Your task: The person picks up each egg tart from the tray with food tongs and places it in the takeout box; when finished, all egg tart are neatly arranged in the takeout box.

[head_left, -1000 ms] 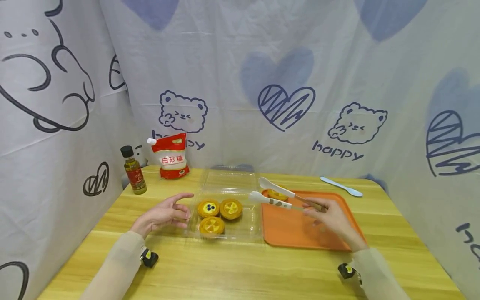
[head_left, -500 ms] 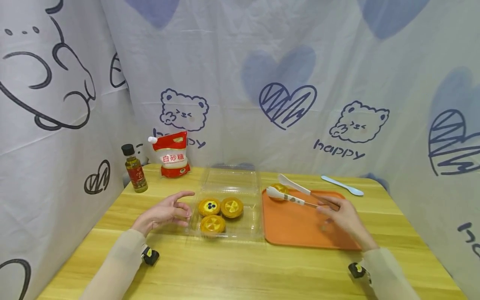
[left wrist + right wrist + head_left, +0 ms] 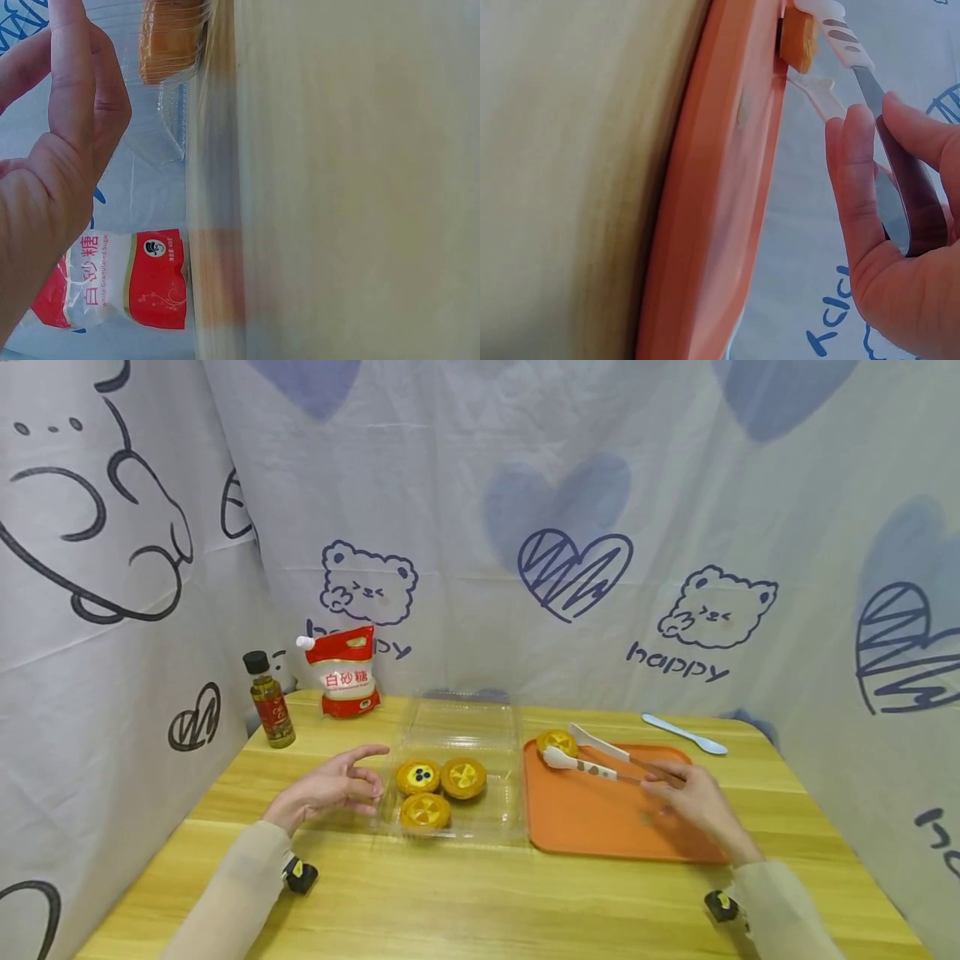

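Observation:
My right hand [image 3: 693,806] grips a pair of tongs [image 3: 596,768] with white tips and metal arms, fingers on one arm and thumb on the other in the right wrist view. The spread tips stand on either side of an egg tart [image 3: 553,741] at the far left corner of the orange tray [image 3: 592,827]; I cannot tell whether they touch it. My left hand [image 3: 333,789], fingers loosely bent, is at the left wall of a clear plastic box [image 3: 491,814] with its lid raised. Inside the box sit a blueberry-topped tart [image 3: 417,776] and two yellow-topped tarts [image 3: 462,778].
At the back left stand a bottle [image 3: 272,706] with a black cap and a red and white bag of sugar [image 3: 343,675]. A pale blue spoon [image 3: 682,732] lies behind the tray. Printed cloth [image 3: 450,635] hangs behind the wooden table [image 3: 465,910].
My right hand has carried the tongs rightward, from over the box's right edge to the tart on the tray, and lowered the tips around it. The left hand stays at the box.

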{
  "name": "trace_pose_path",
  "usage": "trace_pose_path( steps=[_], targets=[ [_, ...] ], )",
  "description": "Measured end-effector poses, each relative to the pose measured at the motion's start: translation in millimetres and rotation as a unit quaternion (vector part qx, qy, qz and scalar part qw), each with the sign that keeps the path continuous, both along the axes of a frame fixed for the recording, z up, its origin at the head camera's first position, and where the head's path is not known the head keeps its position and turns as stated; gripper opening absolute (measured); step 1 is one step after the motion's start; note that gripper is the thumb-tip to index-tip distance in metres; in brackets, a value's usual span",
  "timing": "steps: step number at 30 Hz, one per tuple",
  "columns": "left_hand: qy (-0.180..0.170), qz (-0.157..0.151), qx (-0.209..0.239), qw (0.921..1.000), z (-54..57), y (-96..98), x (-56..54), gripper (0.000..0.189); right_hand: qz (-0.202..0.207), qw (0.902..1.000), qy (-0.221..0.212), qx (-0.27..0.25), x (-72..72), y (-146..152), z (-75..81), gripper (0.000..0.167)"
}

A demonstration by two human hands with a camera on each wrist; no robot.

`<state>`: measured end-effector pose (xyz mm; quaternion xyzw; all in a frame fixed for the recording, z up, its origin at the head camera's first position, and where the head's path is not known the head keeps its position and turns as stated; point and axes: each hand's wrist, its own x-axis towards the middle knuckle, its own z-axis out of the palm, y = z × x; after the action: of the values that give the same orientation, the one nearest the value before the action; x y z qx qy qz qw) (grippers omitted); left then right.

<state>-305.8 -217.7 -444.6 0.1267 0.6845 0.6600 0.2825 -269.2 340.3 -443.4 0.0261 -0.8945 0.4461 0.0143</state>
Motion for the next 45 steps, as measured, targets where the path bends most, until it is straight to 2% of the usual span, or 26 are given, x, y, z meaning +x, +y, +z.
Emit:
trace_pose_path(
  steps=[4, 10, 17, 24, 31, 45],
  targets=[
    [0.002, -0.003, 0.002, 1.0000, -1.5, -0.5, 0.2, 0.083, -0.002, 1.0000, -0.002, -0.008, -4.1, -3.2, -2.8, 0.050],
    [0.003, -0.002, 0.004, 1.0000, -2.3, -0.1, -0.8, 0.082, -0.006, 0.9999, 0.004, 0.007, -7.2, -6.6, -1.3, 0.047],
    [-0.001, -0.002, 0.007, 1.0000, -1.8, 0.3, -0.7, 0.081, -0.014, 0.9999, 0.000, -0.005, -1.6, -7.3, -1.1, 0.049],
    [-0.004, -0.005, 0.008, 0.9999, -1.0, 0.9, -0.2, 0.082, -0.012, 0.9997, -0.009, -0.021, 6.0, -5.8, 9.6, 0.050],
    [0.001, 0.000, 0.004, 1.0000, -2.7, -0.7, -0.7, 0.081, 0.016, 0.9998, 0.007, 0.005, 8.8, -5.2, 19.1, 0.052],
    [0.002, -0.006, 0.002, 1.0000, -1.5, -0.6, -0.8, 0.081, 0.067, 0.9970, 0.017, -0.036, 13.4, -18.3, 32.4, 0.053]
  ],
)
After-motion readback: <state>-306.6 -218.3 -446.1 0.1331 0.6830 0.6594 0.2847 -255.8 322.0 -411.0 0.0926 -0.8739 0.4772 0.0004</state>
